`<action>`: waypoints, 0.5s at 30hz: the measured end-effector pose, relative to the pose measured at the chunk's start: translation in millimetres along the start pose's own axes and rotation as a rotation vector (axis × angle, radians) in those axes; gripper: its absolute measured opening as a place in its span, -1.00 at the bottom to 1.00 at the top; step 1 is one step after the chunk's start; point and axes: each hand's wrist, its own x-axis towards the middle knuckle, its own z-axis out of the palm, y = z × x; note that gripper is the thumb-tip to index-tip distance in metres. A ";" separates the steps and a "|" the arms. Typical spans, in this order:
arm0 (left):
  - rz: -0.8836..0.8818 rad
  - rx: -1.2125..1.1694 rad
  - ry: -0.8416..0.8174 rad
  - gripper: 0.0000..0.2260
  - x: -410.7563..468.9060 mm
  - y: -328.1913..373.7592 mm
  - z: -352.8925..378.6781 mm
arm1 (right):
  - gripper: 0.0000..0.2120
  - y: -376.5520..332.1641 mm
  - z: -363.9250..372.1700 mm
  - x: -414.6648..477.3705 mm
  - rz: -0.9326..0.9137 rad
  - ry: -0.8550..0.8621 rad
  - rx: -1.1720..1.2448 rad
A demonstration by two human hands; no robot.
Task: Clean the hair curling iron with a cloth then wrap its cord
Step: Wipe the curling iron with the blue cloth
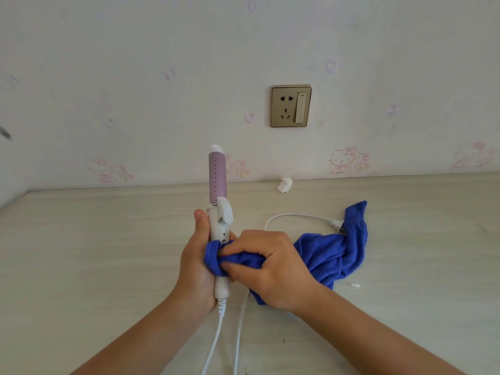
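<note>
Curling iron [218, 212] upright above the table [108, 253], centre-near, left hand [196, 263] wrapped round its white handle. Right hand [270, 269] clamps blue cloth [330, 255] against the handle, rest trailing right. Cord [216, 336] hangs near; plug [336, 223] far right by cloth.

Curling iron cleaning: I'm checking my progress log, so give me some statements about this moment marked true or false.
1. The left hand holds the curling iron upright. True.
2. The right hand grips a blue cloth against the iron's handle. True.
3. The plug sits in the wall socket. False: it lies on the table, beside the cloth.
4. The cord is wound round the iron. False: it trails loose over the table.
5. A crumpled tissue lies near the wall. True.
</note>
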 end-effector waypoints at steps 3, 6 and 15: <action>-0.041 0.010 -0.025 -0.43 -3.3 -1.0 2.8 | -0.83 -0.4 -2.5 1.8 0.017 0.123 -0.027; -0.049 0.089 -0.068 -0.49 -3.2 -2.4 7.8 | -0.77 1.4 -12.8 6.1 0.042 0.290 -0.032; -0.037 0.039 -0.030 -0.51 0.5 11.0 4.4 | -0.81 0.7 -2.1 3.9 0.024 0.086 -0.091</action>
